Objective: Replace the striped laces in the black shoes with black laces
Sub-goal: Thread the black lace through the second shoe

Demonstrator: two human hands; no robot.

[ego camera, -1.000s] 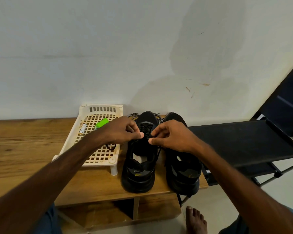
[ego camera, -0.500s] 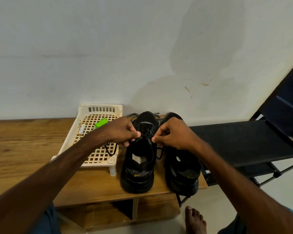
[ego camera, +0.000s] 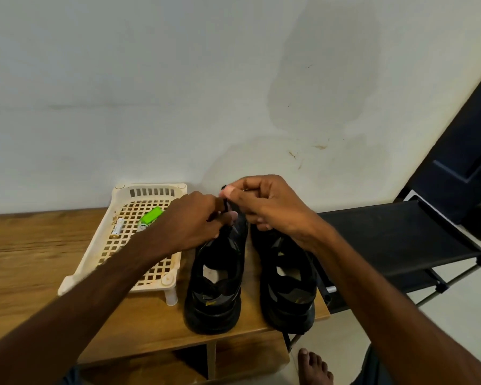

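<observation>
Foot: a bare foot (ego camera: 314, 368) rests on the floor below the table's front edge.
Shoes: the left shoe (ego camera: 214, 287) and right shoe (ego camera: 288, 284) stand side by side at the right end of the wooden table (ego camera: 25, 259), heels at its front edge.
Hands: the left hand (ego camera: 195, 223) and right hand (ego camera: 267, 204) meet over the left shoe's tongue, fingers curled, each pinching the black lace (ego camera: 225, 205).
Basket: a cream basket (ego camera: 150, 191) sits just left of the shoes by the back edge, holding a green object (ego camera: 150, 215) and a white battery (ego camera: 119, 226).
Rack: a black rack (ego camera: 400, 234) stands past the right edge.

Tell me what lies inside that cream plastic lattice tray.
A small bright green plastic piece and a white cylinder lie in the tray; the person's left forearm hides its near right part.
</observation>
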